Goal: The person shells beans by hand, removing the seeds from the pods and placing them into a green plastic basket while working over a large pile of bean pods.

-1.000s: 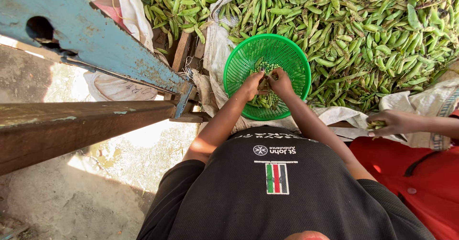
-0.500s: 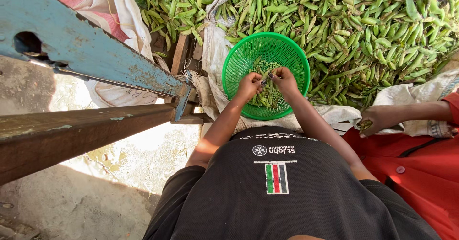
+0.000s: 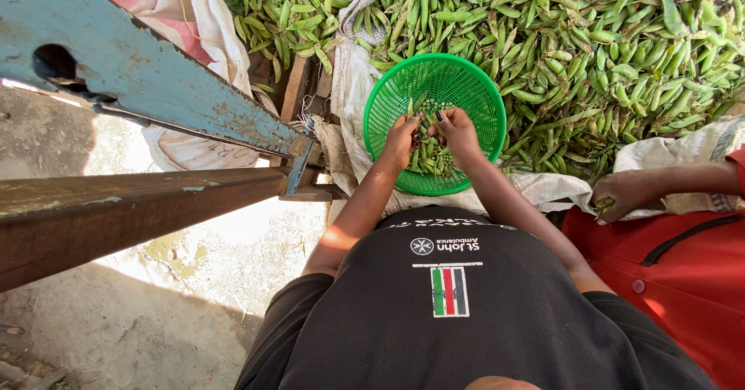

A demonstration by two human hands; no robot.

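A round green plastic basket (image 3: pixel 466 79) sits at the near edge of a big heap of green pea pods (image 3: pixel 590 41). Shelled peas and a few pods lie in its bottom. Both my hands are inside the basket, close together. My left hand (image 3: pixel 401 138) and my right hand (image 3: pixel 456 130) pinch one green pea pod (image 3: pixel 421 126) between their fingertips, above the loose peas.
A blue metal bar (image 3: pixel 155 72) and a brown beam (image 3: pixel 132 211) cross the left side. White sacks (image 3: pixel 349 87) lie under the pods. On the right, another person in red has a hand (image 3: pixel 621 194) holding pods. Bare ground lies below left.
My hands stayed in the basket, shifting slightly and working the pod between the fingers. The other person's hand drew back a little toward their body.
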